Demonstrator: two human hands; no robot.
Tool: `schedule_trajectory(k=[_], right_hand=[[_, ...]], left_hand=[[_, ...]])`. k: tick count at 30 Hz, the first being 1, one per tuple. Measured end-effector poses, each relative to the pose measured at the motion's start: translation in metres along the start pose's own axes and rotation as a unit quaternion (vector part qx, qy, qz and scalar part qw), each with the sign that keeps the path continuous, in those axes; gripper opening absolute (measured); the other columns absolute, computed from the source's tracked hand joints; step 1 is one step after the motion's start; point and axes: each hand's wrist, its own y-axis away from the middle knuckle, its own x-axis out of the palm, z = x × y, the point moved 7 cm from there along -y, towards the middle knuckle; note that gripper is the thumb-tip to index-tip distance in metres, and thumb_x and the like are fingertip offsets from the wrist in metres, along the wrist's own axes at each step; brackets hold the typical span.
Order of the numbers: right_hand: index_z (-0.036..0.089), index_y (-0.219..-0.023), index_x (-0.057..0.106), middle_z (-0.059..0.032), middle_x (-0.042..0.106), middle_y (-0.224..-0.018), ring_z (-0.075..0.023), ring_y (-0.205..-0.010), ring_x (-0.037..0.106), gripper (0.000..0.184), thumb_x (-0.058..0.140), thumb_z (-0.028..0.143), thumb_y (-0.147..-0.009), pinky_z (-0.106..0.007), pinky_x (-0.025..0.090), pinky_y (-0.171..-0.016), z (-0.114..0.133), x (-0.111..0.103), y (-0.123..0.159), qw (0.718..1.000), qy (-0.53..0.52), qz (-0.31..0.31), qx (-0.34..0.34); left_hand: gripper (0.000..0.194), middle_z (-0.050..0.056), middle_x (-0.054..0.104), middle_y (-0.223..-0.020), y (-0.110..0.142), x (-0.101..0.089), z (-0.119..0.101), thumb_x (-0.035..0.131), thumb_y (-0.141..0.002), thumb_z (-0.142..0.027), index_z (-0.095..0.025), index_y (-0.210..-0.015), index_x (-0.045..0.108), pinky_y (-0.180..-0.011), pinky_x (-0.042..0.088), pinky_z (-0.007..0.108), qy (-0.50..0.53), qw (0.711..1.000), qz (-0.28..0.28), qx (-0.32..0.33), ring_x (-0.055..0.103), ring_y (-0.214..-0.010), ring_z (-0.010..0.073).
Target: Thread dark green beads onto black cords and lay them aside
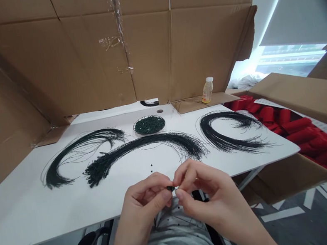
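Observation:
My left hand [147,199] and my right hand [208,186] meet just past the table's front edge, above my lap. Between the thumb and index finger of the left is a small dark green bead [171,188]. My right thumb and index finger pinch right beside it on what looks like a thin wire, mostly hidden by the fingers. Beyond my hands, a long bundle of dark wires [150,140] lies curved on the table, with dark green beads [96,169] clustered at its left end. Two loose beads [151,168] lie nearer to me.
A clear bowl [135,131] of dark green beads stands behind the bundle. More curved wire bundles lie left [60,164] and right [216,134]. Cardboard [92,63] walls the back and left. A small bottle [207,90] stands back right, near a carton of red rolls [304,131].

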Motion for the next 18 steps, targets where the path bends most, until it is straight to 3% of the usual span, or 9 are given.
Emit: schedule_trajectory(k=[10, 18], right_hand=[[0.019, -0.073, 0.066, 0.0005, 0.067, -0.081, -0.0114, -0.073, 0.06, 0.015, 0.071, 0.017, -0.087, -0.021, 0.048, -0.066, -0.009, -0.003, -0.003, 0.995, 0.01, 0.046, 0.089], [0.02, -0.076, 0.069, 0.0016, 0.067, -0.08, -0.0115, -0.072, 0.057, 0.012, 0.073, 0.018, -0.087, -0.023, 0.046, -0.067, -0.012, -0.007, -0.003, 0.993, 0.057, 0.052, 0.094]], left_hand=[[0.006, -0.001, 0.064, -0.079, -0.001, -0.006, -0.005, 0.085, -0.082, -0.032, -0.027, -0.081, 0.082, -0.061, 0.041, 0.017, -0.065, 0.998, -0.017, 0.018, 0.051, -0.068, 0.0093], [0.004, -0.002, 0.063, -0.076, 0.0, -0.005, -0.016, 0.081, -0.084, -0.027, -0.026, -0.08, 0.081, -0.058, 0.036, 0.02, -0.148, 0.988, -0.02, 0.04, 0.048, -0.064, 0.0095]])
